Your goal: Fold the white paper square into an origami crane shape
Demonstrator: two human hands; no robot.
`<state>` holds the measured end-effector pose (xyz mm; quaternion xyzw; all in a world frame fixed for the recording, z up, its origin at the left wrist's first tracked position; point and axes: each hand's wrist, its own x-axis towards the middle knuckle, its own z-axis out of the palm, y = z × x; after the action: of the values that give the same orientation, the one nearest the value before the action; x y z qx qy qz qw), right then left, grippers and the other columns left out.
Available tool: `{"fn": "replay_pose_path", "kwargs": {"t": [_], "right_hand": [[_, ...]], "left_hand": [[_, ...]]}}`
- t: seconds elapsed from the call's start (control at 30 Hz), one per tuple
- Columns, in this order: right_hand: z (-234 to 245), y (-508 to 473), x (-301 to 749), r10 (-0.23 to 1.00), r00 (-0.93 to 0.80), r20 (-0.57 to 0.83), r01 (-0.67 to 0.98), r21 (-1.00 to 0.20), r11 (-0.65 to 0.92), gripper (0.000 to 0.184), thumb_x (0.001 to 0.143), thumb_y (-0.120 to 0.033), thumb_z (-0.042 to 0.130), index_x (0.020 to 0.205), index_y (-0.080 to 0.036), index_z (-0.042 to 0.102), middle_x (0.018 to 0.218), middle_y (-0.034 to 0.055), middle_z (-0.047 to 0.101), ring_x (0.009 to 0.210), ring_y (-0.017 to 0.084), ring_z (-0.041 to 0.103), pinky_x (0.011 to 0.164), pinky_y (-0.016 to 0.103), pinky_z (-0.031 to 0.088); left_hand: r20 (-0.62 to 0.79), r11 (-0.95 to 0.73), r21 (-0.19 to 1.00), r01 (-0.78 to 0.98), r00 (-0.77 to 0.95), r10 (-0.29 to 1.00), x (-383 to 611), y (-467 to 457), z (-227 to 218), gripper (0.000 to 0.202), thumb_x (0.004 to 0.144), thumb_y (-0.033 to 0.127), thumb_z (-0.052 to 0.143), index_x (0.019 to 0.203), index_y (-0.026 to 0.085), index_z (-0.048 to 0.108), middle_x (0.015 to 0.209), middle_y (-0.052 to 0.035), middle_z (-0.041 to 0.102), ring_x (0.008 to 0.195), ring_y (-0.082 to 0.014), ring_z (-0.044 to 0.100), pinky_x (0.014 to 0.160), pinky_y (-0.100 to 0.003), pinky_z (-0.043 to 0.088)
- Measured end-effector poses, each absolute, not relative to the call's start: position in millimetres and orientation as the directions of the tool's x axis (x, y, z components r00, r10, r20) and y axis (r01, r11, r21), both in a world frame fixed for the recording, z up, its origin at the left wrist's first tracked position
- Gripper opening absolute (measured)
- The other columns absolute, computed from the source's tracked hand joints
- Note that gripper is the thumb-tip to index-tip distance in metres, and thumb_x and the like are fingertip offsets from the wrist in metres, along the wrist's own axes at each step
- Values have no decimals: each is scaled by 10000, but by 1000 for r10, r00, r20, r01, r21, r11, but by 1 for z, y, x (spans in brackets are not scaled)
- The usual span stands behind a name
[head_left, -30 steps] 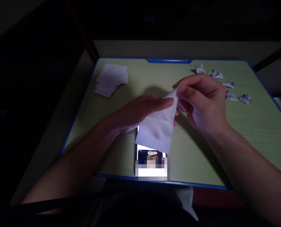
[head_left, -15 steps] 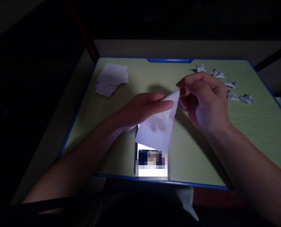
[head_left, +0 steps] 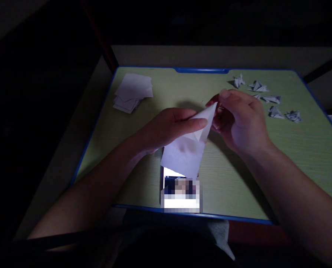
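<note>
A white sheet of paper (head_left: 181, 158) is held above the table with its upper part folded to a point. My left hand (head_left: 173, 126) is closed on it from the left, thumb flat across the folded layer and the other fingers behind the sheet. At the paper's pointed tip is my right hand (head_left: 244, 119). Its thumb is lifted off the paper, apart from the curled fingers, some of which sit behind or beside the tip. Under the paper's lower edge lies a lit phone (head_left: 179, 203), its screen partly pixelated.
A stack of white paper sheets (head_left: 134, 87) lies at the table's back left. Several small folded paper pieces (head_left: 276, 111) are scattered at the back right. The light green tabletop (head_left: 238, 193) has a blue rim, with a blue strip (head_left: 202, 70) at the far edge. The surroundings are dark.
My right thumb has come up off the paper's tip, which now shows uncovered. The left hand keeps its hold, and the paper has hardly shifted.
</note>
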<state>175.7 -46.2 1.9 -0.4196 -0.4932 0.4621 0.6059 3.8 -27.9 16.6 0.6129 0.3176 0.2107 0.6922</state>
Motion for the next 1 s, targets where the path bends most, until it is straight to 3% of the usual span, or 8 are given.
{"fn": "replay_pose_path", "kwargs": {"t": [0.2, 0.4, 0.57, 0.77, 1.0], "right_hand": [[2, -48, 175, 977, 65, 202, -116, -971, 209, 310, 787, -406, 685, 559, -221, 586, 464, -47, 465, 369, 69, 354, 338, 232, 211], [1, -47, 174, 968, 104, 229, -138, -960, 242, 297, 792, -462, 662, 623, -218, 649, 537, -31, 539, 369, 74, 386, 321, 256, 191], [0, -49, 172, 947, 111, 300, -30, -952, 305, 247, 785, -395, 699, 615, -218, 673, 472, -42, 492, 370, 68, 365, 333, 257, 194], [-2, -51, 170, 942, 163, 292, -2, -955, 296, 96, 759, -285, 735, 690, -220, 721, 466, -57, 522, 369, 61, 379, 337, 241, 228], [-1, -49, 172, 934, 191, 304, -15, -950, 312, 150, 762, -314, 728, 650, -219, 697, 436, -58, 477, 356, 71, 350, 333, 259, 197]], "left_hand": [[-166, 113, 986, 122, 717, 677, 5, -30, 19, 209, 834, 372, 555, 831, 176, 629, 698, 12, 675, 538, -93, 611, 449, -181, 403], [-136, 101, 991, 91, 647, 751, 6, -29, 18, 197, 828, 374, 565, 826, 182, 608, 657, 21, 629, 540, -93, 593, 467, -192, 406], [-73, 11, 994, 107, 595, 800, 8, -28, 15, 192, 817, 370, 577, 803, 180, 602, 629, 30, 595, 525, -80, 546, 466, -185, 383], [-11, -125, 972, 198, 575, 818, 10, -30, 17, 190, 811, 348, 588, 743, 170, 594, 598, 36, 549, 537, -85, 526, 477, -196, 364], [39, -202, 960, 193, 624, 781, 8, -30, 17, 303, 845, 376, 545, 626, 172, 495, 566, 41, 456, 521, -71, 436, 465, -209, 302]]}}
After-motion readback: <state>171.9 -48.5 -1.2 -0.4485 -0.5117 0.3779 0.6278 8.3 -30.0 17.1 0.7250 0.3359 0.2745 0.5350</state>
